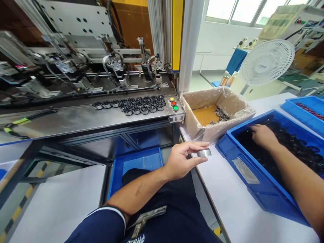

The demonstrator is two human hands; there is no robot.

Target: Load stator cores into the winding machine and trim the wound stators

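Note:
My left hand point(183, 158) is closed on a short metal ring point(204, 153), pinched between thumb and fingers above the edge of the white table. The ring has a shiny, silvery outer wall. On the right, my right hand point(264, 135) reaches down into a blue bin point(255, 189) filled with loose black plastic parts point(298, 148). Its fingers are curled among those parts; the fingertips and anything they grip are hidden. Several similar rings with black inserts point(141, 104) stand in rows on the machine's steel ledge.
Right of the rings is a button box point(174, 107) with yellow, red and green buttons. A plastic-lined carton point(199, 130) holds more rings. Another blue bin point(291, 107) with small red parts and a white fan point(267, 62) are farther right. Machine fixtures point(116, 65) rise behind the ledge.

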